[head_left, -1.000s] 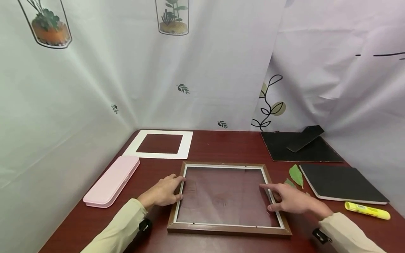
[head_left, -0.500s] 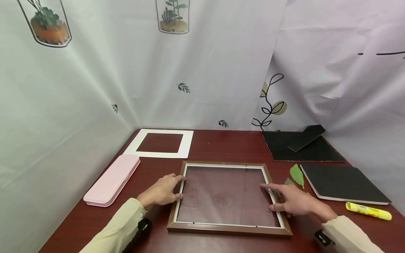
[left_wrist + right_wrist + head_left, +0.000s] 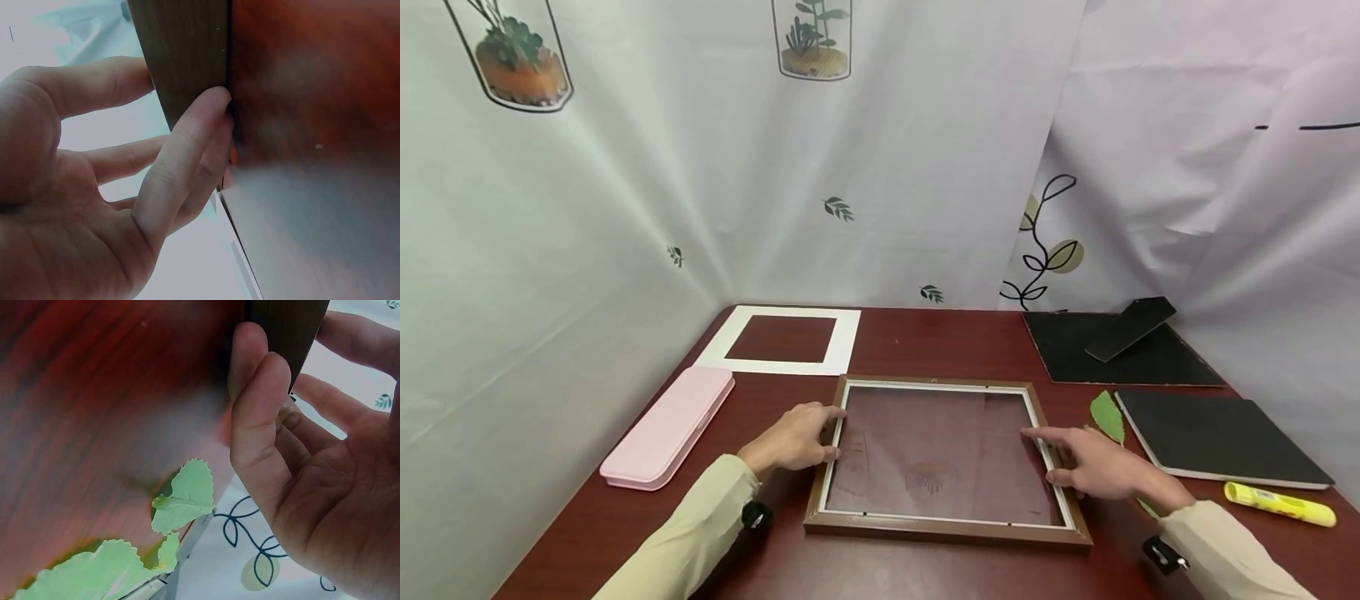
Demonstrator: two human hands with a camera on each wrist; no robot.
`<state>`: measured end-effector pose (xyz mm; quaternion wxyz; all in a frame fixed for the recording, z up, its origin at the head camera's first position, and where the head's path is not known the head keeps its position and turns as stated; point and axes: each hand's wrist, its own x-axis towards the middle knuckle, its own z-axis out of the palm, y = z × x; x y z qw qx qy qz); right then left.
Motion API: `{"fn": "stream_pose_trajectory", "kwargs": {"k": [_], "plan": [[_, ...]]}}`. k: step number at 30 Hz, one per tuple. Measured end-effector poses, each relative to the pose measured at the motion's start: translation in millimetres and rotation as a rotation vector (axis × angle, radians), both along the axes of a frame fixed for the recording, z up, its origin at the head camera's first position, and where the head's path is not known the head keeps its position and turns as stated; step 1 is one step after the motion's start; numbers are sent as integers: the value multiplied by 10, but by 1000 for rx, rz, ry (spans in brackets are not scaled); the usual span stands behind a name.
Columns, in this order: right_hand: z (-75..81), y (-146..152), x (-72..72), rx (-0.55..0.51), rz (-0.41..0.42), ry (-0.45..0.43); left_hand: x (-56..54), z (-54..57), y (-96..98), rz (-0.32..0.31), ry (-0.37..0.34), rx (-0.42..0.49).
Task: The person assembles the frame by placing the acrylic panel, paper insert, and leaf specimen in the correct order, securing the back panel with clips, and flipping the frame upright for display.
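At the near middle of the desk [image 3: 940,342], a frame nudged away from the person

Between the two hands, the brown frame [image 3: 947,531] lies a little farther from the person than half a second ago; its near edge has moved up the view while the white mat [image 3: 842,337] has hardly shifted. The left hand [image 3: 795,435] and right hand [image 3: 1097,461] have gone with it, well apart from each other, each curled narrowly around a side rail, thumb and fingers meeting the wood. That suggests a small repositioning, with the frame handled as one piece and the clear pane [image 3: 925,442] inside undisturbed.

Compared with the earlier frame, the right hand now covers the smaller leaf piece beside it, and a green sliver [image 3: 1147,507] shows below its wrist. The larger leaf [image 3: 1107,415], pink case [image 3: 670,429] and glue stick [image 3: 1281,504] seem unmoved.
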<state>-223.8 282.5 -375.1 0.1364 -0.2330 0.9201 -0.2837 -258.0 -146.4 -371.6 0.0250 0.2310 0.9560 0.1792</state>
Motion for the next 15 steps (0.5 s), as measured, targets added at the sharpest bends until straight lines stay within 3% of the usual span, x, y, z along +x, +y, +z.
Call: {"fn": "stream_pose_trajectory", "kwargs": {"k": [10,15], "plan": [[17,-12,-120,41,-29,33,-240,13,-10,-35,-72,4],[32,-14,-166,46,-30,30,-289,20,-36,-62,-92,30]]}}
